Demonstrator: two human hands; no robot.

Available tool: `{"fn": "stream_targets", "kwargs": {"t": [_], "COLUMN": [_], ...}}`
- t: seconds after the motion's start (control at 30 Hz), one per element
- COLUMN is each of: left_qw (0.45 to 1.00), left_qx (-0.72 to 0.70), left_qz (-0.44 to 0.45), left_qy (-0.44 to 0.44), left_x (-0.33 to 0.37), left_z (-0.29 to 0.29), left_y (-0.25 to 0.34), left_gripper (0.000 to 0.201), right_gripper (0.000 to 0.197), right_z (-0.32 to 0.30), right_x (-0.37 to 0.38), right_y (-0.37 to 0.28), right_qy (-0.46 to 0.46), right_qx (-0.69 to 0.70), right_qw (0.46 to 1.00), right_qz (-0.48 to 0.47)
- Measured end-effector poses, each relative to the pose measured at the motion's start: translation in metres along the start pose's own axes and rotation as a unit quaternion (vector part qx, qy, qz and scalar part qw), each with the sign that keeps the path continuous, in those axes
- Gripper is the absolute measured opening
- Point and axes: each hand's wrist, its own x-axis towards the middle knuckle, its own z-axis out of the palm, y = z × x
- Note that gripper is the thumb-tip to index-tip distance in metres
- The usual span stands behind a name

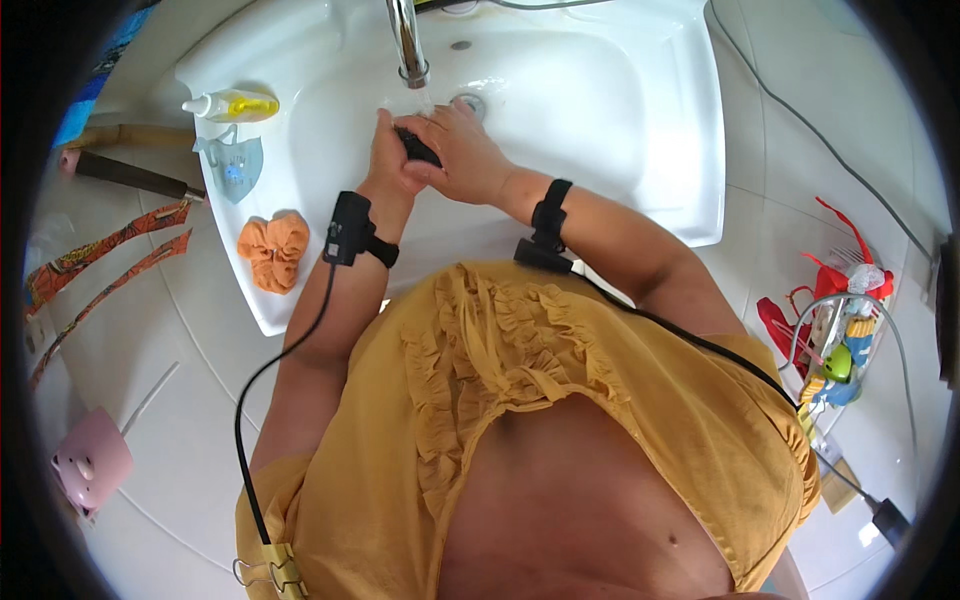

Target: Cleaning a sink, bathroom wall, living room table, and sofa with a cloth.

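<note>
Under the chrome faucet [406, 50], both hands are together over the white sink [590, 130]. A small black textured thing [418, 147] is between them; its kind is mostly hidden by the fingers. My left hand [388, 160] is closed round its left side, thumb up. From the right, my right hand [465, 155] wraps over it, fingers reaching toward the faucet. A thin stream of water seems to fall from the spout beside the fingers. Just beyond the right hand lies the metal drain [470, 105], partly covered by the fingers.
An orange scrunchie [273, 251], a grey-blue clip-like piece [235, 168] and a bottle of yellow liquid [232, 105] lie along the sink's left rim. Black cables run from both wrist straps. A rack with red and coloured items [840, 340] hangs at the right.
</note>
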Motion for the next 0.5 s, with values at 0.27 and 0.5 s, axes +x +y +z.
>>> {"fn": "stream_targets", "kwargs": {"t": [0.27,0.5], "left_qw": [0.997,0.998], "left_qx": [0.030,0.046], "left_qz": [-0.071,0.002], "left_qy": [-0.010,0.053], "left_x": [0.005,0.006], "left_z": [-0.005,0.010], "left_y": [-0.010,-0.025], "left_gripper": [0.031,0.032], "right_gripper": [0.046,0.045], "right_z": [0.016,0.016], "right_x": [0.006,0.016], "right_y": [0.018,0.000], "right_qy": [0.009,-0.018], "right_qx": [0.023,0.171], "right_qw": [1.000,0.951], "right_qz": [-0.017,0.256]}}
